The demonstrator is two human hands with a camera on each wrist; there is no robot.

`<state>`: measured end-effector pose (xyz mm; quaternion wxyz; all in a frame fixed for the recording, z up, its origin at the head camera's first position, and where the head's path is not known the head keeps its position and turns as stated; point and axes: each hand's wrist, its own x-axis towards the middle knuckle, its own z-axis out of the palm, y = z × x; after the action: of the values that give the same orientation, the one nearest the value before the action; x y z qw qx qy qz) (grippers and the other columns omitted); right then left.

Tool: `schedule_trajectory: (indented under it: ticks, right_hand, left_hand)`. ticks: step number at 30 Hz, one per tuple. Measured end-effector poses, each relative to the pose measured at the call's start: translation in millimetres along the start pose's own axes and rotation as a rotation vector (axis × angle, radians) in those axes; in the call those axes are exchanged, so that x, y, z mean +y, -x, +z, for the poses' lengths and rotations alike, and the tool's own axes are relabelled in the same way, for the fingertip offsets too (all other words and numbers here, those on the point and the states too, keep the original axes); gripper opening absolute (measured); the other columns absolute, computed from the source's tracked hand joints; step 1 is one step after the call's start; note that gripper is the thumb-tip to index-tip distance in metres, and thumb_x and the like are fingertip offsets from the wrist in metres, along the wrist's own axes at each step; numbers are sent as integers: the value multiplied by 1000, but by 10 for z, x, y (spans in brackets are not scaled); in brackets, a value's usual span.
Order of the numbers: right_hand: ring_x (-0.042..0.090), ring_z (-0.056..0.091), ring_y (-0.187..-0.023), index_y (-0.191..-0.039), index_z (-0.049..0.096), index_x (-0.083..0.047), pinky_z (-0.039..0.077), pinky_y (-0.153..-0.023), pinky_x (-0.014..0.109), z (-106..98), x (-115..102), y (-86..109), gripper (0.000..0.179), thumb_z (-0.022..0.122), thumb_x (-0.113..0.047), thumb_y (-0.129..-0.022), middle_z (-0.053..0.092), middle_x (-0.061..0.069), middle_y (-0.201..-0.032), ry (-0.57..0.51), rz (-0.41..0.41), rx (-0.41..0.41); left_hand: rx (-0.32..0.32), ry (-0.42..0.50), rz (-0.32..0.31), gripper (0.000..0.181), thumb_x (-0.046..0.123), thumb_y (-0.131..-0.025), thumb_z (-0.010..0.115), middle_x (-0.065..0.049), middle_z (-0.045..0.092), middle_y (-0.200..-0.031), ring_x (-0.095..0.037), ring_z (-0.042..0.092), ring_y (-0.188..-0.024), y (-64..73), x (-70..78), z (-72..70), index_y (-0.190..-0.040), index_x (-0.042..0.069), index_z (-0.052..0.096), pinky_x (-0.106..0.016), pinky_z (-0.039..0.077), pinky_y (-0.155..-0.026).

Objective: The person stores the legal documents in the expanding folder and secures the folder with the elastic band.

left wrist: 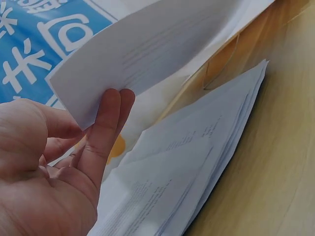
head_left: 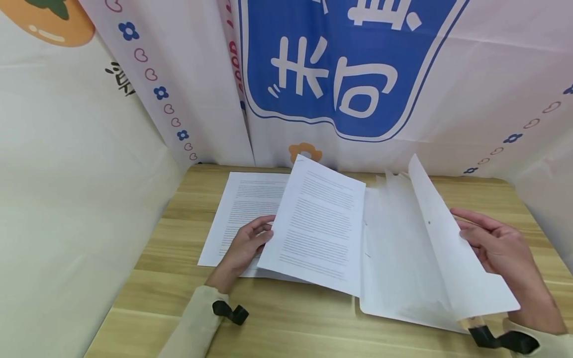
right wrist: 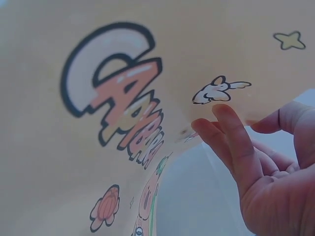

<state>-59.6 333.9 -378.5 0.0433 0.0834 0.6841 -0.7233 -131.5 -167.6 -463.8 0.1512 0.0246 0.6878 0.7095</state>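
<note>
My left hand (head_left: pixel 246 243) pinches the left edge of a raised printed sheet (head_left: pixel 318 228) between thumb and fingers. Under it, more printed papers (head_left: pixel 252 199) lie on the table; the left wrist view shows several layers of these papers (left wrist: pixel 162 167). To the right, a folder with clear sleeves (head_left: pixel 398 258) lies spread, its left side against the raised sheet. My right hand (head_left: pixel 501 248) holds the folder's white-lined cover (head_left: pixel 447 243) up by its right edge. In the right wrist view the cover's tan outer face (right wrist: pixel 44 162) carries cartoon lettering and small drawings.
The wooden table (head_left: pixel 286 323) is walled in by white cloth (head_left: pixel 80 189) at the left, back and right. The back cloth bears a blue printed panel (head_left: pixel 313 119). A black strap with a small camera (head_left: pixel 230 312) sits on my left wrist.
</note>
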Motion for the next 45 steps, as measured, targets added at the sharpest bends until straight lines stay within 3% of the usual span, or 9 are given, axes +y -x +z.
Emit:
schedule_trajectory:
  ticks: [4,6,9,12,17,33,45]
  right_hand:
    - [6,54,-53,-125,75,-31,15,-42,34,14,15,-6,38,65,-4,-101,77,-10,-104,21,-7,3]
    - [6,57,-54,-126,74,-31,18,-40,31,20,19,-11,37,65,-5,-101,77,-10,-105,24,-4,2]
    - [7,64,-61,-127,74,-30,29,-38,24,35,17,-17,37,65,-6,-102,77,-9,-106,9,2,-4]
    - [9,72,-73,-127,75,-29,48,-47,21,48,12,-19,36,64,-5,-102,77,-8,-107,-29,10,-13]
    - [12,74,-79,-130,74,-27,55,-55,24,70,10,-10,35,65,-7,-102,76,-7,-109,-61,25,-14]
    - [15,75,-80,-127,75,-27,58,-58,27,93,26,-11,32,65,-9,-102,76,-7,-109,-98,30,-6]
    - [13,74,-76,-126,75,-27,56,-55,25,78,32,-13,32,65,-8,-102,76,-8,-108,-76,23,2]
  left_hand:
    - [-4,-11,-12,41,4,-103,59,-12,57,-117,-18,62,-94,-21,-23,54,-144,5,57,-27,55,-71]
    - [-7,-11,-11,41,4,-103,59,-12,58,-118,-19,62,-95,-31,-29,72,-144,6,57,-28,55,-71]
    - [-14,-13,-6,41,4,-103,60,-13,57,-118,-20,62,-95,-44,-34,96,-144,6,58,-28,55,-72]
    - [-24,-30,-1,42,6,-103,60,-13,57,-119,-19,62,-95,-61,-36,118,-144,6,57,-28,55,-73]
    - [-28,-50,-1,41,8,-103,60,-13,57,-121,-20,62,-97,-81,-30,143,-144,7,58,-29,56,-73]
    - [-44,0,-1,42,4,-103,58,-14,57,-118,-19,63,-94,-135,-17,276,-144,4,56,-29,56,-73]
    - [-9,-11,0,41,7,-104,58,-12,57,-120,-18,61,-96,-99,47,185,-145,7,56,-27,53,-72]
